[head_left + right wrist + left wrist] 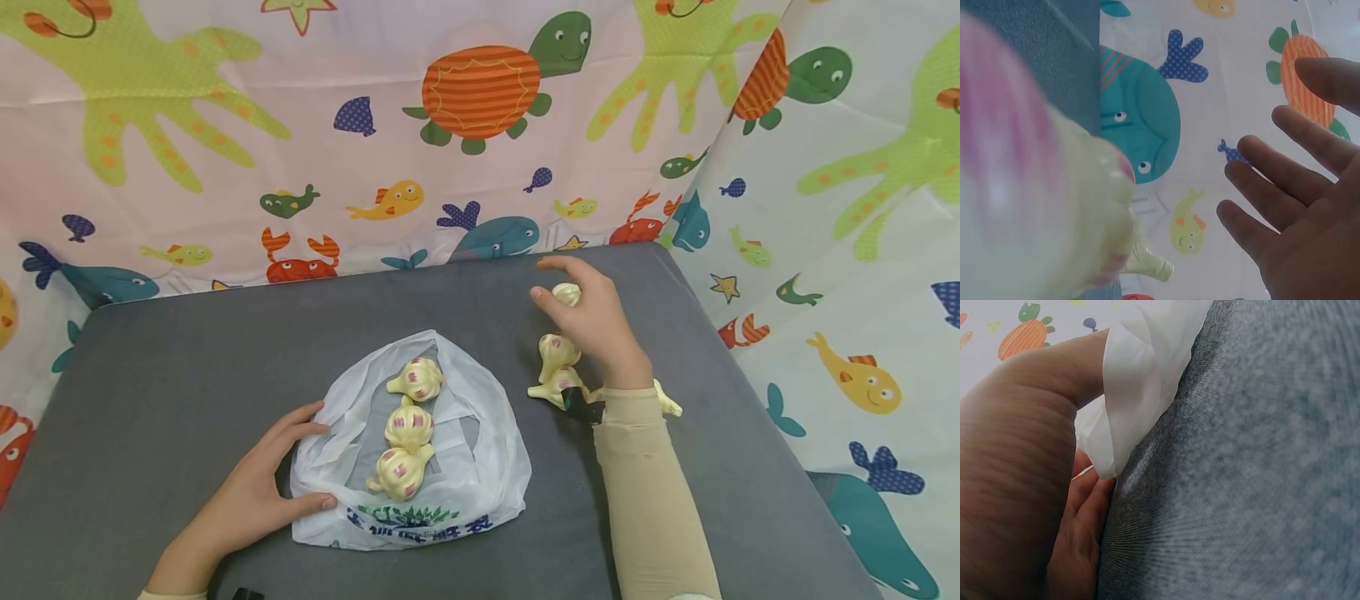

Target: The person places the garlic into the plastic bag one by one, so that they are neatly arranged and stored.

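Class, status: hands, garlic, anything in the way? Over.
Left grip touching plastic bag. Right grip empty, near loose garlic. Three bulbs in bag. Right sleeve partly hides loose garlic.

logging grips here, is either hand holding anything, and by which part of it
The right hand holds nothing. The left hand touches the bag at its left side; whether the fingers pinch it there cannot be told.

Grey, cloth-topped table (187, 358), on it near the middle a white bag (498, 450) with blue and green print on its near side, to the right a scatter of garlic (558, 353), two bulbs touching, others partly hidden.
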### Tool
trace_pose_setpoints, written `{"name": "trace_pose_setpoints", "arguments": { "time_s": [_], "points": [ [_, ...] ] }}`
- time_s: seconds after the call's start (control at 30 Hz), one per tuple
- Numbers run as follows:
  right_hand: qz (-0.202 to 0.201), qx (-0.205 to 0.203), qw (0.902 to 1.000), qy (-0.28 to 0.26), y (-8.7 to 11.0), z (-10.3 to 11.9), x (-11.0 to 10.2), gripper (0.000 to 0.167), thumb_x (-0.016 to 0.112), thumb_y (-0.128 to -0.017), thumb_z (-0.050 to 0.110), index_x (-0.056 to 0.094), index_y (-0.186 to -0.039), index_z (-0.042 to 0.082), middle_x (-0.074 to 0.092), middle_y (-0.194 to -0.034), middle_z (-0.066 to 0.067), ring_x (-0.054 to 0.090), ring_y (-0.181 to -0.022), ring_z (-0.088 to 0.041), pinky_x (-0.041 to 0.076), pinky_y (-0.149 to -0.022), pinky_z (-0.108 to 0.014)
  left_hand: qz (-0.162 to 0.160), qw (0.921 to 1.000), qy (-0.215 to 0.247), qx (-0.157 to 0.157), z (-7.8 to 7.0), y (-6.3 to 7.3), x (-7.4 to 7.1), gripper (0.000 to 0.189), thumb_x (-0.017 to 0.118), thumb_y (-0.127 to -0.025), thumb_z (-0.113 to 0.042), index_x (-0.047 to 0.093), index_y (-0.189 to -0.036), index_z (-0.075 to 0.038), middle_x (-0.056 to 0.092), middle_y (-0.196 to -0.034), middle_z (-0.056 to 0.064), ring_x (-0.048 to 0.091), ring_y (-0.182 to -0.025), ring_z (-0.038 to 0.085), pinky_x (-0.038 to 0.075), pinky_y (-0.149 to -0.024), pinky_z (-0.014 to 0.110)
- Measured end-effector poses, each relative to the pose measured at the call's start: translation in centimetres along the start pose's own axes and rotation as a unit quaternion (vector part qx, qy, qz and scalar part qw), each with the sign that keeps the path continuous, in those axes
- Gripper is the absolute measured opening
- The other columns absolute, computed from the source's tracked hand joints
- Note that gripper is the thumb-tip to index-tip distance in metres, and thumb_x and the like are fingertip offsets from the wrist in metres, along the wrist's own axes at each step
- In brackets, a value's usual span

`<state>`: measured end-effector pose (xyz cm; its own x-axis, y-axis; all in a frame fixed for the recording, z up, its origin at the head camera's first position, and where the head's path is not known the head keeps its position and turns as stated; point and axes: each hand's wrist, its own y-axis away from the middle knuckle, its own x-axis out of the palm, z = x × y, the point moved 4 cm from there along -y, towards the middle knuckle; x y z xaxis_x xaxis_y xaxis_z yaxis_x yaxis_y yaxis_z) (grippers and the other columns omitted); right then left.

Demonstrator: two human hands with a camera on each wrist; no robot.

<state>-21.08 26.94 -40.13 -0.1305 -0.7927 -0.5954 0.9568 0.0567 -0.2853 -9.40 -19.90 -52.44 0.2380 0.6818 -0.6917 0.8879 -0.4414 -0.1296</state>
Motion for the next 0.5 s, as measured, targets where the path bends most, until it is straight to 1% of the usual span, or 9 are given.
{"name": "trace_pose_setpoints", "arguments": {
  "time_s": [0.17,0.33,0.5],
  "points": [
    [-0.006,0.018,0.9998,0.008,0.0,-0.6,-0.5,0.045,0.077,-0.102,0.029,0.069,-0.143,0.012,0.064,-0.15,-0.008,0.053,-0.146,-0.029,0.037,-0.121,-0.06,0.002,1.0,-0.001,-0.005,0.1,0.1,0.0,0.086,0.102,-0.075,-0.046,0.058,-0.148,-0.03,0.041,-0.171,-0.002,0.04,-0.148,0.011,0.022,-0.109,0.005],
    [-0.021,0.023,0.9994,0.012,0.1,-1.1,-1.1,0.044,0.078,-0.101,0.026,0.069,-0.142,0.012,0.064,-0.151,-0.008,0.052,-0.147,-0.03,0.037,-0.121,-0.059,0.001,1.0,0.006,-0.001,-0.1,0.1,-0.1,0.085,0.103,-0.075,-0.045,0.059,-0.147,-0.03,0.041,-0.171,-0.002,0.04,-0.148,0.01,0.022,-0.11,0.005],
    [-0.027,0.029,0.9992,0.007,0.2,-1.5,-1.5,0.044,0.078,-0.102,0.026,0.069,-0.143,0.012,0.063,-0.153,-0.009,0.051,-0.148,-0.031,0.038,-0.12,-0.061,0.0,1.0,0.005,0.001,-0.2,0.0,-0.2,0.085,0.103,-0.075,-0.045,0.059,-0.147,-0.029,0.041,-0.17,-0.001,0.04,-0.149,0.01,0.022,-0.11,0.005]
  ]
}}
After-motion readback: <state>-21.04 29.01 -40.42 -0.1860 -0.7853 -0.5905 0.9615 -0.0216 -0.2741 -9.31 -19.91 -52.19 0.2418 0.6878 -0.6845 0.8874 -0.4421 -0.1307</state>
